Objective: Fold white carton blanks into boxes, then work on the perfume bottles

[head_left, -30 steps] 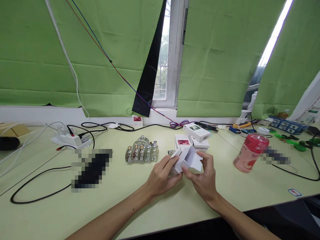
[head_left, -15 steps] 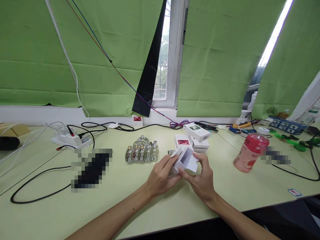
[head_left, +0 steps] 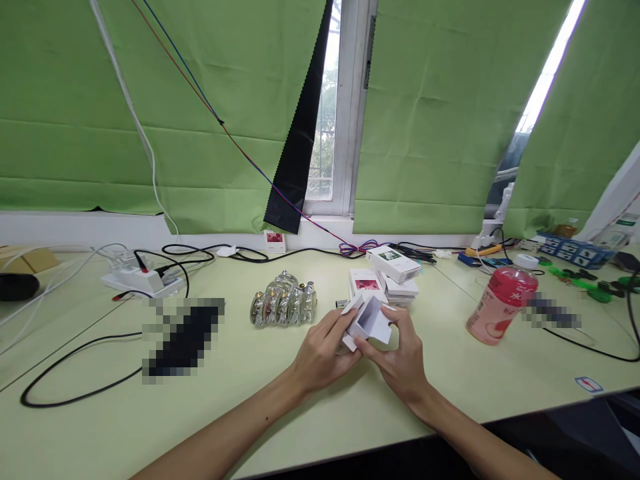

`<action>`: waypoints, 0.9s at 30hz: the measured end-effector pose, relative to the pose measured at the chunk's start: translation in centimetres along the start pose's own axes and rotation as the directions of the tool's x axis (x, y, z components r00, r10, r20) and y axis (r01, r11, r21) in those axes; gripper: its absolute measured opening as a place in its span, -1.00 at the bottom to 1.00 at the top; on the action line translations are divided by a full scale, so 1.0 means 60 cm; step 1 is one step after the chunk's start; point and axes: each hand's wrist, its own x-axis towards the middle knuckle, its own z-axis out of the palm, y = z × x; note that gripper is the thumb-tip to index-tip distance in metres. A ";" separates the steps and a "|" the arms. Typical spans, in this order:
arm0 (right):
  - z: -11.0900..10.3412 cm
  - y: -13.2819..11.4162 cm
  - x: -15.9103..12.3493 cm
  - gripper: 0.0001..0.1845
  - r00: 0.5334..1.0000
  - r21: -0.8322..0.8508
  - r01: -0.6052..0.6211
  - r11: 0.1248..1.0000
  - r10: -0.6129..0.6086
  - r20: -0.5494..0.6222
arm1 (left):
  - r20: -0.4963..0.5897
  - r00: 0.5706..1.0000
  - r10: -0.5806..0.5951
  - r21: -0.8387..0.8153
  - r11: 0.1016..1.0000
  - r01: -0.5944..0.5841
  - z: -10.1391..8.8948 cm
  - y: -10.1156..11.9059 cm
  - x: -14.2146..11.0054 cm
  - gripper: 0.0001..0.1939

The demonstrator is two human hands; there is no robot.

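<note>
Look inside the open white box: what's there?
In the open white box, only pale inner walls show; its sides hide the deepest part, so anything there cannot be seen.

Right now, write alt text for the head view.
Left hand and right hand hold an open white cardboard box over a pale green table. Shiny rounded pieces lie at left, white cardboard boxes stacked behind; a pink plastic bottle stands at right.

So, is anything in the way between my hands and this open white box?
Nothing visible is: the left hand and right hand both grip the white box directly. Other boxes lie beyond it, and the pink bottle is off to the right.
</note>
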 end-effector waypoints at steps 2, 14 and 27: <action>0.000 -0.001 0.000 -0.50 1.000 0.001 -0.005 1.000 0.005 0.003 | 0.001 1.000 0.001 -0.001 1.000 -0.001 0.000 0.000 0.000 -0.41; -0.002 -0.007 0.005 -0.50 0.999 0.019 0.026 0.999 -0.027 0.028 | 0.125 0.991 -0.038 -0.029 0.999 0.042 -0.002 -0.001 -0.001 -0.33; -0.002 -0.011 0.009 -0.56 0.997 0.024 0.061 0.998 -0.062 0.043 | 0.208 0.978 -0.006 -0.094 0.995 0.026 0.001 -0.011 -0.007 -0.34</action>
